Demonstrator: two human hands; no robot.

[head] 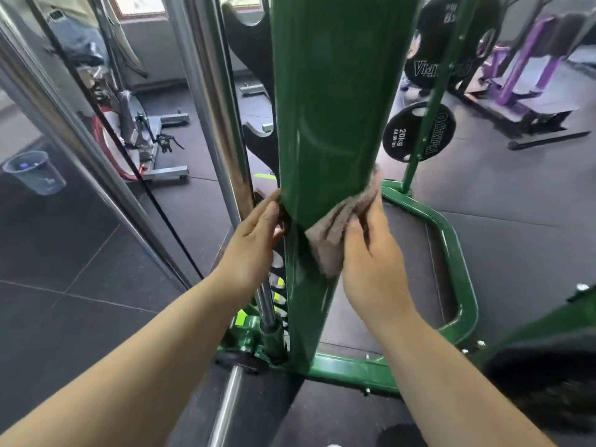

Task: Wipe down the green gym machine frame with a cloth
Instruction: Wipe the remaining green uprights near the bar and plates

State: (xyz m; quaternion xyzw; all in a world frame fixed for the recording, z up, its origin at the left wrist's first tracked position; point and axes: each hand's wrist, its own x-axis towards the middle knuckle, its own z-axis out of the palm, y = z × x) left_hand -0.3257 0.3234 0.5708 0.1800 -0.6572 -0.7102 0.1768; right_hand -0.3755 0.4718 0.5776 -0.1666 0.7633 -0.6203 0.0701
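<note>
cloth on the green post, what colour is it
Pinkish beige cloth, seen in the head view.

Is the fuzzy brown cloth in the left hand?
No, the right hand presses the fuzzy brown cloth against the tall green metal post; the left hand only touches the post's edge.

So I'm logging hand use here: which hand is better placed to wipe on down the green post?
The right hand: it already presses the cloth against the post. The left hand only touches the post's other edge, with no cloth.
</note>
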